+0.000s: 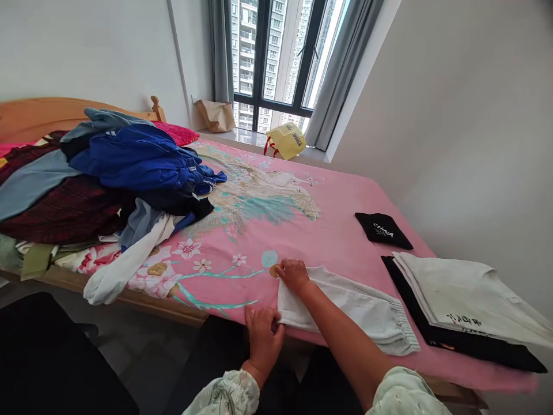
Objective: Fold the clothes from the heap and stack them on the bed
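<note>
Light grey trousers [345, 300], folded lengthwise into a narrow strip, lie flat by the bed's near edge. Their gathered elastic waistband points right. My left hand [263, 334] pinches the near corner of the hem end at the mattress edge. At the far corner of that same end, my right hand [294, 275] has its fingers curled onto the cloth, the forearm passing over the trousers. Right of the waistband, a folded white shirt [458, 288] with dark lettering rests on folded black cloth [488, 351].
A small folded black garment [382, 230] with white print lies farther back. Heaped clothes [129, 161] cover the bed's left side, one white sleeve [129, 268] hanging over the edge. Beyond the pink sheet [332, 230], a yellow bag [286, 141] and brown paper bag [216, 116] stand near the window.
</note>
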`<state>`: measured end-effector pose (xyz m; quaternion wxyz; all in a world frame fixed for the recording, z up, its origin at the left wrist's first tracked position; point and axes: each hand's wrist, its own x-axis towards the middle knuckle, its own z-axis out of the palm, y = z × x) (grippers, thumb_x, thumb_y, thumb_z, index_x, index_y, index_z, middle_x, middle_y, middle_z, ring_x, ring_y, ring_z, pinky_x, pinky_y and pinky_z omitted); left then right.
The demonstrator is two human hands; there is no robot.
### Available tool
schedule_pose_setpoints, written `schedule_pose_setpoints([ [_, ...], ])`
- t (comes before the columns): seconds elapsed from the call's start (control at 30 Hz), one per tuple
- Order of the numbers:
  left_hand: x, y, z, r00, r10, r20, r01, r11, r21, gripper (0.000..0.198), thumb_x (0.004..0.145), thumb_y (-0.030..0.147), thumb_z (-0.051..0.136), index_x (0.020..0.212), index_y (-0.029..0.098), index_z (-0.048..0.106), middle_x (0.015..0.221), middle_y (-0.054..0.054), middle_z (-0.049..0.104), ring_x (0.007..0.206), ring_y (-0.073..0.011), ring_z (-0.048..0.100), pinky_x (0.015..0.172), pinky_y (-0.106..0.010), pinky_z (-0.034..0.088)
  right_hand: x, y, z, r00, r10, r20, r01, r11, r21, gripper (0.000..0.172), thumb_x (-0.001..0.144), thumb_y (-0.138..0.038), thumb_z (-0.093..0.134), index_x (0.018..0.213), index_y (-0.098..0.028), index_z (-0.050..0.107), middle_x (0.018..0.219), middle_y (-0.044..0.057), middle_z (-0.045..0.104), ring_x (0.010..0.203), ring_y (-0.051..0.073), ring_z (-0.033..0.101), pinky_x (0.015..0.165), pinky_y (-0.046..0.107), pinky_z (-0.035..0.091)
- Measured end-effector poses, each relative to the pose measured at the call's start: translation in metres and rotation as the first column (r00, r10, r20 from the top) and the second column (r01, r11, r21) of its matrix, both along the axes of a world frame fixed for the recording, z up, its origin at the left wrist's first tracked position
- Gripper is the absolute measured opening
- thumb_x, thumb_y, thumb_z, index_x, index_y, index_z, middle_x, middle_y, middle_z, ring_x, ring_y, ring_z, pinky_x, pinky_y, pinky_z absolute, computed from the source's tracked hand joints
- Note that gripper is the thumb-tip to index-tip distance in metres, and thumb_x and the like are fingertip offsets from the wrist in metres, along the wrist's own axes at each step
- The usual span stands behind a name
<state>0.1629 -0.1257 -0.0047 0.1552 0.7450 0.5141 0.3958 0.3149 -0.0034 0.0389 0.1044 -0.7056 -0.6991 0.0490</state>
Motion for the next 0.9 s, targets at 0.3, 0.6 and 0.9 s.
schedule_pose_setpoints([
  [0.3, -0.027, -0.005, -0.013, 0.991, -0.125, -0.045, 0.13, 0.986, 0.109, 0.009, 0.079, 0.014, 0.053, 0.079, 0.023, 0.052, 0.073, 0.001, 0.059, 0.075, -0.017, 0.058, 0.105, -0.048, 0.035, 0.002, 0.01, -0.026, 0.999, -0.044, 0.031, 0.042, 0.998, 0.054, 0.039, 0.096, -0.047, 0.037, 0.084, -0.019, 0.062, 0.086, 0.005, 0.068, 0.086, 0.017, 0.06, 0.077, 0.03, 0.028],
  [0.6, 0.017, 0.006, 0.017, 0.993, -0.01, 0.118, 0.031, 0.983, -0.178, 0.014, 0.069, 0.008, 0.05, 0.071, 0.022, 0.048, 0.072, 0.0, 0.057, 0.073, -0.0193, 0.054, 0.074, -0.038, 0.041, 0.003, 0.008, -0.028, 0.998, -0.047, 0.031, 0.044, 0.995, 0.089, 0.039, 0.096, -0.046, 0.037, 0.085, -0.02, 0.064, 0.087, 0.005, 0.068, 0.087, 0.017, 0.059, 0.076, 0.03, 0.027],
  [0.9, -0.01, -0.023, -0.004, 0.952, 0.025, 0.305, 0.089, 0.93, -0.356, 0.023, 0.079, 0.026, 0.054, 0.101, 0.021, 0.051, 0.082, -0.001, 0.059, 0.059, -0.0128, 0.052, 0.061, -0.028, 0.048, 0.005, 0.01, -0.03, 0.998, -0.063, -0.013, 0.064, 0.994, 0.087, 0.038, 0.096, -0.045, 0.038, 0.083, -0.02, 0.063, 0.086, 0.003, 0.068, 0.086, 0.016, 0.058, 0.076, 0.029, 0.026],
])
